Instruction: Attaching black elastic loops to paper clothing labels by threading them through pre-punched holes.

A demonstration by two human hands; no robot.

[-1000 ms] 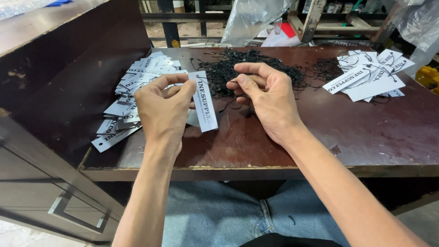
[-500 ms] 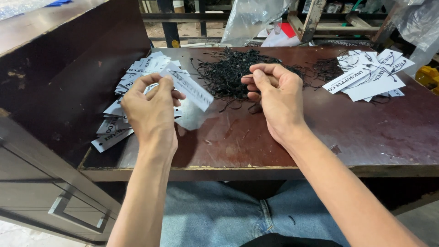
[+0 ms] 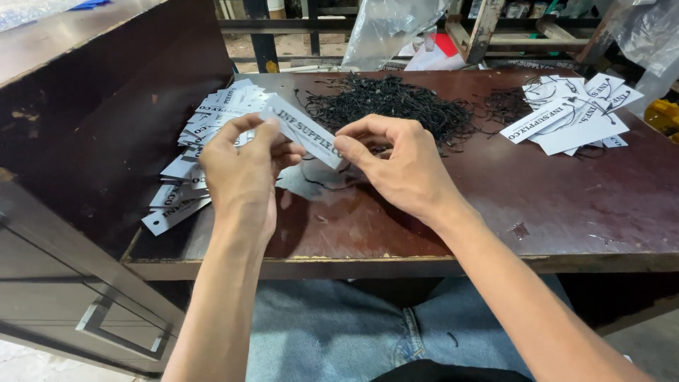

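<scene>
The left hand [image 3: 244, 173] pinched one end of a white tag [image 3: 303, 131] between thumb and fingers, holding it tilted just above the table [image 3: 566, 212]. The right hand [image 3: 403, 166] gripped the tag's other end with thumb and forefinger; whether a black string ran through those fingers could not be told.

Just behind the hands lay a tangled heap of strings [image 3: 389, 106], touching nothing but the tabletop. To the left, a loose pile of tags [image 3: 205, 141] spread toward the table's edge; to the far right, a smaller stack of strung tags [image 3: 573, 113] sat well apart.

The risks looked modest. A light pinch on a thin tag could let it slip or bend. Pulling one string from that knot might have dragged several along. The left pile sat near the edge, so a brushing wrist could have pushed tags off.
</scene>
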